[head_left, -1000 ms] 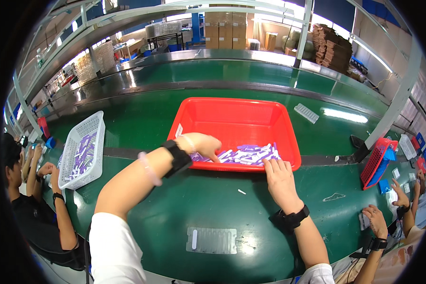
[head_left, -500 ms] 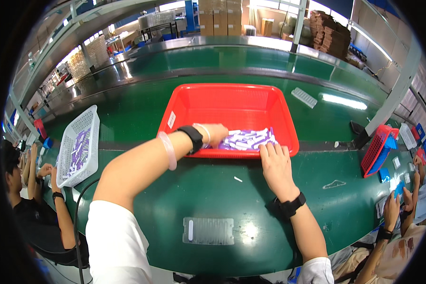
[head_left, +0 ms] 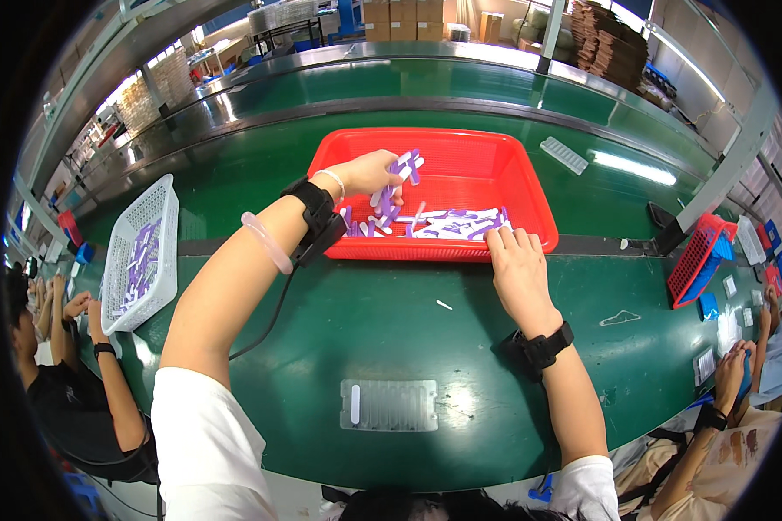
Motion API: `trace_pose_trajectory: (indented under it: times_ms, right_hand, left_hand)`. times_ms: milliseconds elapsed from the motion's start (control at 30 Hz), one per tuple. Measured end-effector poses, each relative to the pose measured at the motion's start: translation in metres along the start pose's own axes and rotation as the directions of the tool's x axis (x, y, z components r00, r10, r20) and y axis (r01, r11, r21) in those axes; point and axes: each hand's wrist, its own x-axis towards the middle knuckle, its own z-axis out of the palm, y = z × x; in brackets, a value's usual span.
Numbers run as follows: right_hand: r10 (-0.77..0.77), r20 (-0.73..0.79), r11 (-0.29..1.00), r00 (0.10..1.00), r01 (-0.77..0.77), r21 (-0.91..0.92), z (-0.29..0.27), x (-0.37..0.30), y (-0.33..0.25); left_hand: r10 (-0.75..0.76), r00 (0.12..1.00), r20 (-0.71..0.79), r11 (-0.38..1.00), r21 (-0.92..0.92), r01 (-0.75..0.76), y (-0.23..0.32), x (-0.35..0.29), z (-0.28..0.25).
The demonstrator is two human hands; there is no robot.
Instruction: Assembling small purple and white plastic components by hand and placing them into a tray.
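Inside a red plastic basket, a pile of small flat purple-and-white strips lies along the near side. My left hand is closed around a bunch of these strips, lifted above the basket's left part; several stick out past the fingers, and others lie below the hand. At the near right corner, my right hand grips the basket's rim, its fingertips over the edge. Nearer to me a clear ribbed plastic tray rests on the green table, one white strip at its left end.
A white basket of similar strips stands on the left, beside a person in black. A single white strip lies on the green table. Another clear tray sits beyond the red basket. At right are a red basket and other people's hands.
My left hand has risen out of the pile, bringing a bunch of strips up with it. The pile has spread on the left. My right hand stays on the rim. The view has shifted slightly.
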Motion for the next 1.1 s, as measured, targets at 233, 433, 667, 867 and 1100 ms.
trace_pose_trajectory:
  times_ms: [233, 433, 667, 867, 1100]
  right_hand:
    - [0.041, 0.108, 0.999, 0.993, -0.044, 0.03, -0.006, -0.001, 0.003]
    - [0.149, 0.012, 0.906, 0.989, -0.141, 0.398, -0.055, 0.015, -0.017]
    - [0.175, 0.436, -0.287, 0.883, -0.378, 0.88, -0.077, 0.016, -0.061]
    - [0.026, 0.616, -0.333, 0.787, -0.575, 0.748, -0.079, -0.014, -0.099]
    - [-0.393, 0.438, 0.55, 0.809, -0.175, 0.816, -0.091, -0.039, -0.099]
  left_hand:
    - [-0.055, 0.995, -0.081, 0.97, -0.239, 0.034, 0.01, -0.011, -0.004]
    - [0.017, 0.984, -0.175, 0.765, -0.631, -0.126, 0.032, -0.052, 0.01]
    - [0.133, 0.98, 0.15, 0.699, -0.714, 0.015, 0.057, -0.162, 0.087]
    - [0.047, 0.982, 0.184, 0.563, -0.817, 0.126, 0.033, -0.21, 0.116]
    - [0.04, 0.996, 0.076, 0.565, -0.824, 0.04, 0.007, -0.244, 0.134]
